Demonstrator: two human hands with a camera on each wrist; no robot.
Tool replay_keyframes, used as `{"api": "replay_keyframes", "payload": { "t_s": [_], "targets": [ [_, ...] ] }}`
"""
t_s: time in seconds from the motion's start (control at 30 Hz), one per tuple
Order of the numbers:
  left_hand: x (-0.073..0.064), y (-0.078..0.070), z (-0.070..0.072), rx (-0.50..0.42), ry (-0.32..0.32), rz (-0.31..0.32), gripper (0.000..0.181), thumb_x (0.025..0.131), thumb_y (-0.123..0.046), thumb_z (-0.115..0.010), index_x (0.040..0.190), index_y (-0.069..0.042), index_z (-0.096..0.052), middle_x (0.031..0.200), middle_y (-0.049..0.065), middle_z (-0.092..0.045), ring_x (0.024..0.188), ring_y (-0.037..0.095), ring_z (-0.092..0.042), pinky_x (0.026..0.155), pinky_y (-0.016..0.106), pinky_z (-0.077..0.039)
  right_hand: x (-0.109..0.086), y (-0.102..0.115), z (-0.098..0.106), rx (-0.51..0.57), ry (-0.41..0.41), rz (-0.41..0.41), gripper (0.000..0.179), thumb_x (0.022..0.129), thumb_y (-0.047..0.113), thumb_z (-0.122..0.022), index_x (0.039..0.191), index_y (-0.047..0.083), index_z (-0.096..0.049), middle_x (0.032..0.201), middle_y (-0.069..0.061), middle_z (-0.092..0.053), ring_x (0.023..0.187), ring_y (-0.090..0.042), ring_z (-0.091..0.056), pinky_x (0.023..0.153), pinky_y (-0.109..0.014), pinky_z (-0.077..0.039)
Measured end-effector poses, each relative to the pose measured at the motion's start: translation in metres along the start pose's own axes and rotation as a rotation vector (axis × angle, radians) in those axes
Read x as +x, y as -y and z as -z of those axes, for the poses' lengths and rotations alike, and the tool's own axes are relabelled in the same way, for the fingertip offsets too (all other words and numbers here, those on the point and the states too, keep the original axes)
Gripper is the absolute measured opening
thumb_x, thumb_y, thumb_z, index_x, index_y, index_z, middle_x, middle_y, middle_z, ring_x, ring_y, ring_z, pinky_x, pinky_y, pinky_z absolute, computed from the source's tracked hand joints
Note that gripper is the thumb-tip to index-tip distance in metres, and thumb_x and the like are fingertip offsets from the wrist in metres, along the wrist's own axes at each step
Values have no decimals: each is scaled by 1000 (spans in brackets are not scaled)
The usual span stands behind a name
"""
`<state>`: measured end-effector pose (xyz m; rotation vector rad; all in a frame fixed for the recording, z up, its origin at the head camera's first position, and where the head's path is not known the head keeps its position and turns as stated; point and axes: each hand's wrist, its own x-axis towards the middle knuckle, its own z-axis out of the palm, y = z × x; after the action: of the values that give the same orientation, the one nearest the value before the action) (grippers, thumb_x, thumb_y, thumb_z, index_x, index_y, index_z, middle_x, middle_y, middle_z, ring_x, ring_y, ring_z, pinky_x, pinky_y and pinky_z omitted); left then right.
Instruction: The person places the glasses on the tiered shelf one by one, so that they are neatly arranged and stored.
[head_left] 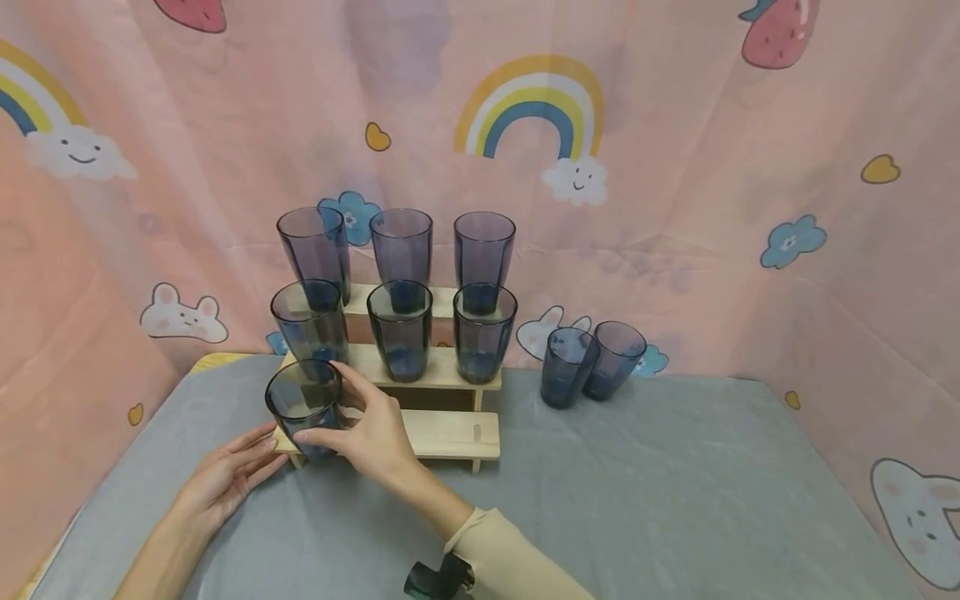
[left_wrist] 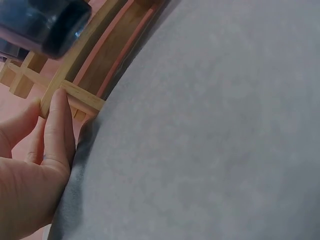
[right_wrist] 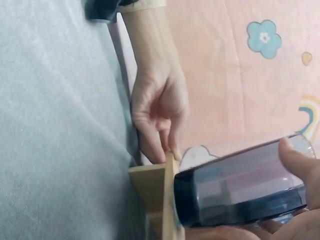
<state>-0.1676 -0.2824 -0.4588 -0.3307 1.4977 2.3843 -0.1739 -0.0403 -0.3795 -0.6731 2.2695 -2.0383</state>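
My right hand (head_left: 378, 437) grips a blue-tinted drinking glass (head_left: 303, 402) between thumb and fingers. The glass is upright over the left end of the lowest step of a wooden tiered rack (head_left: 450, 435). In the right wrist view, the dark base of the glass (right_wrist: 187, 200) is right at the board's surface. My left hand (head_left: 225, 479) pinches the left end of that same step, thumb above and fingers beneath, as the left wrist view shows at the board's corner (left_wrist: 52, 95). Three matching glasses (head_left: 400, 333) stand on the middle step and three more (head_left: 483, 250) on the top.
Two more blue-tinted glasses (head_left: 567, 367) stand close together on the grey cloth (head_left: 675, 483), right of the rack. A pink patterned curtain (head_left: 675, 167) hangs behind and at both sides. A dark device (head_left: 438, 577) sits by the right sleeve.
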Motion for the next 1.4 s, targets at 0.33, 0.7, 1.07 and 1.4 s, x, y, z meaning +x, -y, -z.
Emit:
{"api": "replay_keyframes", "payload": {
  "t_s": [0.33, 0.7, 1.07, 1.4],
  "targets": [
    [1, 2, 0, 15, -10, 4, 22, 96, -7, -63, 99, -28, -67, 117, -11, -50, 100, 9, -65, 99, 29, -52, 6, -6, -8, -43, -34, -41, 82, 74, 21, -89, 145, 22, -47, 130, -3, -61, 114, -10, -60, 90, -16, -52],
    [3, 2, -4, 83, -23, -1, 70, 100, -7, -56, 154, -2, -12, 148, 10, -23, 100, 6, -64, 101, 29, -51, 8, -6, -13, -109, -57, -103, 79, 74, 30, -89, 141, 20, -48, 127, 2, -61, 114, -6, -58, 90, -18, -53],
    [2, 3, -5, 79, -29, -5, 72, 99, -8, -59, 153, 0, -12, 133, 1, -42, 100, 8, -63, 100, 29, -52, 6, 1, -5, -131, 5, -136, 79, 79, 33, -84, 145, 19, -43, 134, -2, -58, 118, -12, -58, 97, -31, -53],
    [0, 4, 2, 67, 23, -29, 60, 100, -4, -55, 149, -3, -21, 107, -13, -60, 100, 8, -64, 98, 29, -54, -2, 40, 41, -216, 238, -122, 70, 89, 32, -75, 148, 13, -41, 135, -4, -58, 123, -16, -55, 101, -32, -51]
  ]
}}
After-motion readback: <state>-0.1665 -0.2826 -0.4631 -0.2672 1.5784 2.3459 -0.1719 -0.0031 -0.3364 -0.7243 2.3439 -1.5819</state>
